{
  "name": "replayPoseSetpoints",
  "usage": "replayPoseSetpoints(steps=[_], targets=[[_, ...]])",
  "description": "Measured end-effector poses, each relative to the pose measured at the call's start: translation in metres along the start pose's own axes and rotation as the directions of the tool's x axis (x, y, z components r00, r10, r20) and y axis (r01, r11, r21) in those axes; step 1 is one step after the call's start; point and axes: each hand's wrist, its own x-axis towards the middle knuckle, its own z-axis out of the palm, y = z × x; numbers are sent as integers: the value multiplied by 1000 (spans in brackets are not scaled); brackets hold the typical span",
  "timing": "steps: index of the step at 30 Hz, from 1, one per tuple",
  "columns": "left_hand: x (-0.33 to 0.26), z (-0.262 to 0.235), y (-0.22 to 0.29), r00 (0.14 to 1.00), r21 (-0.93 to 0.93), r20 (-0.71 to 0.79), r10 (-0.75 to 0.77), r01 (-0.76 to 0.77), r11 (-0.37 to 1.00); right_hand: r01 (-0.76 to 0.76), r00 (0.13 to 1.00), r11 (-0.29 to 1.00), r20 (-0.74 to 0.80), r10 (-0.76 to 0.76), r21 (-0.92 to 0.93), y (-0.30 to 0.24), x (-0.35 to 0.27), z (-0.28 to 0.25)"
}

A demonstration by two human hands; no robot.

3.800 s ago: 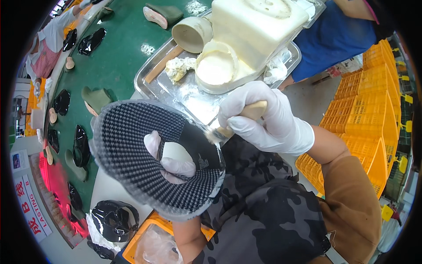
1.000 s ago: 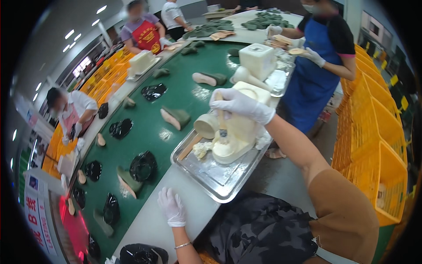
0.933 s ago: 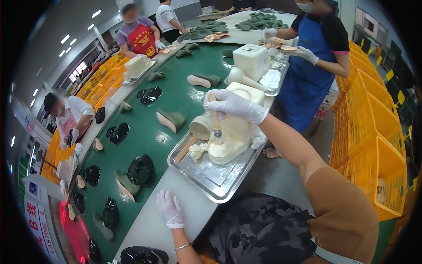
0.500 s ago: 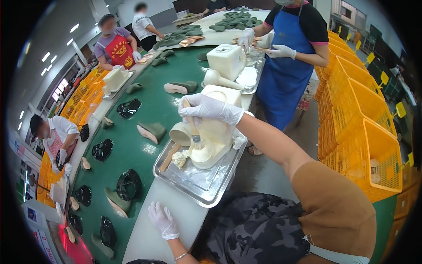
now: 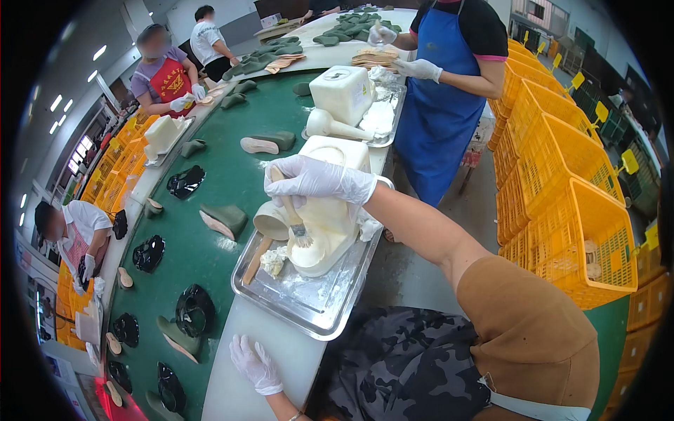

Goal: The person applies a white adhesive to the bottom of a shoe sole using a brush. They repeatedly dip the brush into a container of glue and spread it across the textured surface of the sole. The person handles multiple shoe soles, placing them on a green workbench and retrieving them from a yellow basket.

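A white-gloved right hand (image 5: 314, 179) has its grip closed around the pale handle of a brush (image 5: 299, 231), bristles pointing down into the round mouth of a white plastic container (image 5: 341, 224); white matter (image 5: 312, 258) shows inside, though whether the bristles touch it cannot be told. The container sits in a metal tray (image 5: 295, 309) with a tipped beige cup (image 5: 271, 220), a flat wooden stick (image 5: 257, 261) and a crumpled cream lump (image 5: 274, 264). The gloved left hand (image 5: 256, 366), its grip released, rests on the white table (image 5: 228, 400) near the tray. Beyond, a second tray (image 5: 383, 143) bears a boxy white container (image 5: 340, 95) and a bottle-shaped vessel (image 5: 332, 125) on its side. At right, the nearest of the orange crates (image 5: 551, 263) holds pale pieces (image 5: 593, 269).
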Motion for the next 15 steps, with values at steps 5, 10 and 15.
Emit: replayPoseSetpoints(steps=[5,10,15], targets=[[0,1,0,1000,-11,3,-6,7,1000,-37,999,999,9,37,-19,-4,-2,-1],[1,-2,3,1000,4,6,-11,11,1000,-17,1000,1000,9,17,-11,-8,-4,2],[0,-1,2,1000,4,7,-15,15,1000,-18,1000,999,16,19,-34,-4,-2,1]])
